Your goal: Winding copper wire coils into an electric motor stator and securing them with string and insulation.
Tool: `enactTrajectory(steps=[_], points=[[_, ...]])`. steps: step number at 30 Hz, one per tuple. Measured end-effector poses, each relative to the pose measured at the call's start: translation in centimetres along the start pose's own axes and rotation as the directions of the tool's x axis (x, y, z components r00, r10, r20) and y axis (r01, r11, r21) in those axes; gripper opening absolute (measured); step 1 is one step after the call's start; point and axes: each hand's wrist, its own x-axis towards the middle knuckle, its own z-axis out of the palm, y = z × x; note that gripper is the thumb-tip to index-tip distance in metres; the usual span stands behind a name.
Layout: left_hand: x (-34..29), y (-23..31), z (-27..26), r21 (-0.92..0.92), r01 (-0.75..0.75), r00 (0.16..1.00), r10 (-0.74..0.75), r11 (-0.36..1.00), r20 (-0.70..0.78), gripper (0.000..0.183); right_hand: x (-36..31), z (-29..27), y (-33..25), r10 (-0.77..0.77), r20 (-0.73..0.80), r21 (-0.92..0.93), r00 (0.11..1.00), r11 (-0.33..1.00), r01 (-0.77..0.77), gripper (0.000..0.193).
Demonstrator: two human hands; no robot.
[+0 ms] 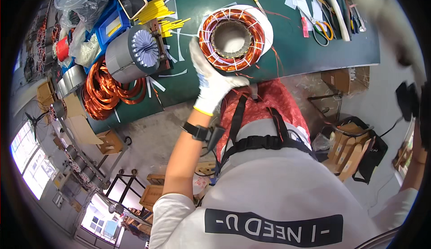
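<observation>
A ring-shaped motor stator (pixel 255 40) with copper windings laced in white cord lies on the green table in front of me. Against its lower left side rests my left hand (pixel 211 79) in a white glove. Its fingers stretch up along the windings and the thumb points right, apart from them. White round material shows under the stator's right side. High at the right edge is my right hand (pixel 381 13), raised and smeared by motion, so its fingers cannot be made out. Thin red wires (pixel 277 58) trail from the stator.
Left of the stator stand a grey stator with white slot inserts (pixel 128 55), coiled copper wire (pixel 101 94), yellow sticks (pixel 155 11) and a blue bin (pixel 112 26). Orange-handled scissors (pixel 324 28) and other tools lie right on the green table (pixel 287 60). Cartons (pixel 345 80) stand below.
</observation>
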Motion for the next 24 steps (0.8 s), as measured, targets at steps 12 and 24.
enactTrajectory(steps=[12,24], points=[[1.0,-0.9,-0.1,0.164,-0.065,0.996,0.074,0.984,-0.048,0.160,3.8,1.0,-4.3,0.043,0.070,0.000,0.997,0.999,-0.043,0.068],[1.3,-1.6,0.1,0.103,0.073,0.997,-0.074,0.992,0.014,0.161,6.3,3.0,-6.0,0.071,0.197,-0.193,0.978,0.981,-0.032,0.068]])
